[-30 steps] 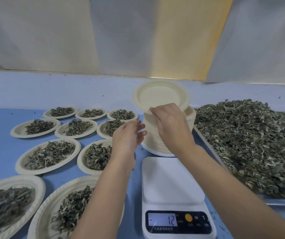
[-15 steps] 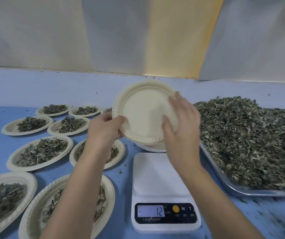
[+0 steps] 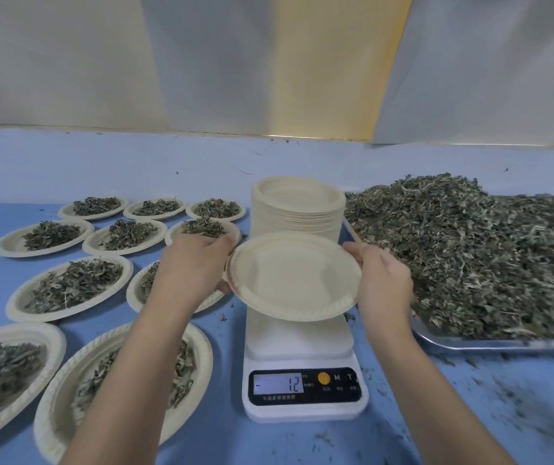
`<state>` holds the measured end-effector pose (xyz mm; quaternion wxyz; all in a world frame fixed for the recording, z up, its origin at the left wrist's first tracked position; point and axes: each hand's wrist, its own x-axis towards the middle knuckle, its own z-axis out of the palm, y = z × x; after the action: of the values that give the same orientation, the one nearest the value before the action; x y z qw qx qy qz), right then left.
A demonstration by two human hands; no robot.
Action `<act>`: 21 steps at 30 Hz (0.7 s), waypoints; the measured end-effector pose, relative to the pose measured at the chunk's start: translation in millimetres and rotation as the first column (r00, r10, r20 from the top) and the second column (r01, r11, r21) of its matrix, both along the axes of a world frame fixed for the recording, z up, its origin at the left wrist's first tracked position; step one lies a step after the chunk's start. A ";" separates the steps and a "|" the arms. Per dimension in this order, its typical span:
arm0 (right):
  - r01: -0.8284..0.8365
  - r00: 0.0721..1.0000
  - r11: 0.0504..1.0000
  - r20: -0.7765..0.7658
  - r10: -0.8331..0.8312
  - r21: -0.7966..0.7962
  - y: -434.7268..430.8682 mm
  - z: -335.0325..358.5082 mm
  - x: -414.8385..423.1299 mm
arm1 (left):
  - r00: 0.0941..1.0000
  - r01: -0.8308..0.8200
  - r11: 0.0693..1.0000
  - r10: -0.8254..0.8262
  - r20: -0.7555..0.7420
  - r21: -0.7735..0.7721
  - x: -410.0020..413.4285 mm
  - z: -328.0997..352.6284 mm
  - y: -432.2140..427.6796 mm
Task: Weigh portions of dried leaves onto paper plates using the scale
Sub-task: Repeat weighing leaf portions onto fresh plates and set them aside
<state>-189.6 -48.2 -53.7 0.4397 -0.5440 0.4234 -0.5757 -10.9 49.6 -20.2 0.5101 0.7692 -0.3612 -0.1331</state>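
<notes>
Paper plate [image 3: 294, 275], empty, is tilted just above the scale [image 3: 299, 338]. The left hand [image 3: 195, 266] and right hand [image 3: 381, 280] each grip an opposite rim.

Risk: set down off-centre, its edge may lean on the plate stack [image 3: 297, 209] behind or the leaf tray [image 3: 470, 344] beside, likely skewing the reading.

Filled plates [image 3: 71, 286] crowd the left.

Blue tabletop [image 3: 470, 414], pale blue back ledge [image 3: 101, 166], white and yellowish wall panels [image 3: 268, 62]
</notes>
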 end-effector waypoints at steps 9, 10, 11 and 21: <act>-0.043 0.998 0.994 -0.045 0.048 0.104 -10.2 -28.6 1.7 | 0.976 0.092 0.974 -0.046 -0.214 0.209 9.7 -17.8 -14.0; -0.040 0.998 0.993 -0.051 0.046 0.106 -10.8 -30.0 0.9 | 0.972 0.112 0.968 -0.060 -0.228 0.222 8.6 -18.2 -13.8; -0.039 0.997 0.993 -0.058 0.045 0.109 -11.5 -31.2 0.4 | 0.969 0.126 0.965 -0.070 -0.238 0.231 8.2 -19.1 -13.5; -0.028 0.994 0.991 -0.105 0.042 0.132 -13.0 -37.3 0.6 | 0.976 0.165 0.936 -0.109 -0.191 0.310 9.7 -22.1 -11.6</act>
<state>-189.1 -61.2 -91.0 0.4607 -0.5517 0.4735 -0.5090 -1.2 38.0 -42.4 0.3952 0.8012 -0.3422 -0.2913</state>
